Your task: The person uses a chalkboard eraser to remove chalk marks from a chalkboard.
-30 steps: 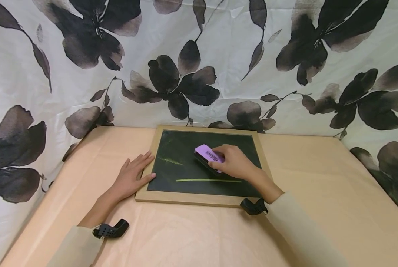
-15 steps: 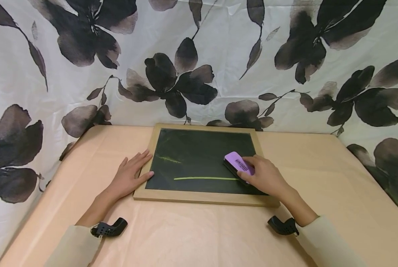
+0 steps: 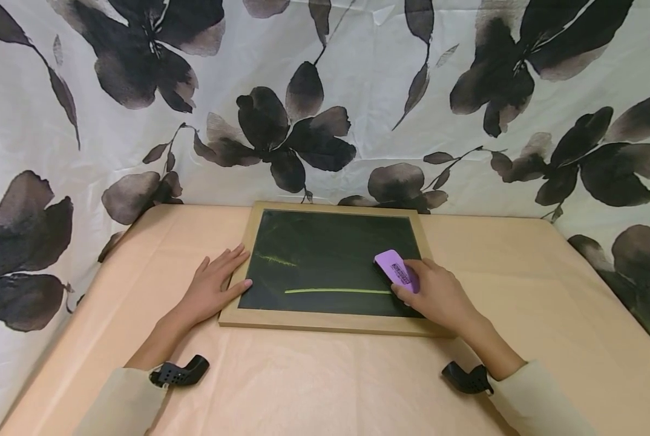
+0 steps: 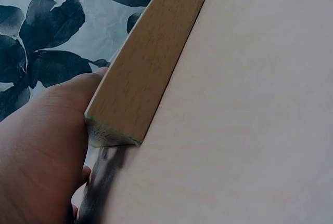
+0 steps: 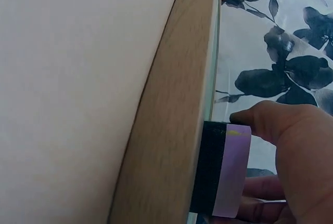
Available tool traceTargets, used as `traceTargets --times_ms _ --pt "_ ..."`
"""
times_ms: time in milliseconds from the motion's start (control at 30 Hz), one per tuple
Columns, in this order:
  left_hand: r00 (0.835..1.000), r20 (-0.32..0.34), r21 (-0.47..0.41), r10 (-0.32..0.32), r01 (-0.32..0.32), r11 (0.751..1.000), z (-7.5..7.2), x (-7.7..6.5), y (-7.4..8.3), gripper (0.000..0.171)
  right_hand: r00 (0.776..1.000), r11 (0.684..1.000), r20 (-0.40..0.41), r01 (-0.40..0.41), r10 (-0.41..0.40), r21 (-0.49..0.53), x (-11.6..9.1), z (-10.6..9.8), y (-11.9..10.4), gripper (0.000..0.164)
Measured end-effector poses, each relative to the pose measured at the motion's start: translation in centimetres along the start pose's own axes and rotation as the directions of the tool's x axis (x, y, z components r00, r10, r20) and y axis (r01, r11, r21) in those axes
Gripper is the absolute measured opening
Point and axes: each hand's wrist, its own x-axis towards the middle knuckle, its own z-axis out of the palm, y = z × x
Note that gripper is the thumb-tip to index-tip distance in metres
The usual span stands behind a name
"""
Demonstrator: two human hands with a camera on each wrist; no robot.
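Observation:
A chalkboard (image 3: 336,248) in a pale wooden frame lies on the table. My right hand (image 3: 439,293) grips a purple eraser (image 3: 394,269) with a black felt underside, thumb on one side and fingers on the other. The felt sits against the right part of the board, at the right end of a yellow chalk line (image 3: 336,290). A faint yellow smear (image 3: 276,260) marks the board's left side. My left hand (image 3: 207,290) rests flat with spread fingers along the frame's left edge. In the right wrist view, the eraser (image 5: 231,172) shows yellow dust on its end.
The table (image 3: 325,387) is covered in smooth peach-coloured sheeting. Behind it hangs a white cloth (image 3: 379,72) printed with dark flowers. Black wrist cameras sit on the left wrist (image 3: 180,371) and on the right wrist (image 3: 466,378).
My right hand has slid the eraser from the board's middle to its right side, slightly nearer to me, turning it a little. The left hand keeps its place on the frame.

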Motion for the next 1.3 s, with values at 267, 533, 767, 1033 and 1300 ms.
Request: traceTargets --times_ms 267,533,767,1033,1300 --pt "1.0 0.007 -0.009 -0.001 0.001 1.0 -0.3 -0.1 0.1 0.068 0.999 1.0 -0.031 0.012 -0.013 -0.008 -0.1 0.3 -1.1 0.055" --pt "1.0 0.013 -0.004 0.001 -0.001 1.0 -0.5 -0.3 -0.2 0.069 0.998 0.999 -0.067 0.012 -0.01 0.036 0.1 0.9 -2.7 0.052" --pt "1.0 0.018 -0.012 0.01 -0.01 1.0 -0.7 -0.4 -0.2 0.069 0.994 0.998 -0.102 -0.032 0.038 0.06 0.3 2.1 -4.9 0.052" --pt "1.0 0.019 -0.01 0.019 -0.019 1.0 -0.8 -0.7 -0.4 0.068 0.989 0.991 -0.099 -0.1 0.109 0.09 0.7 3.3 -8.3 0.055" --pt "0.999 0.024 -0.018 0.021 -0.02 1.0 -0.8 -0.7 -0.2 0.069 0.99 0.992 -0.113 -0.074 0.086 0.105 1.4 4.7 -12.1 0.053"
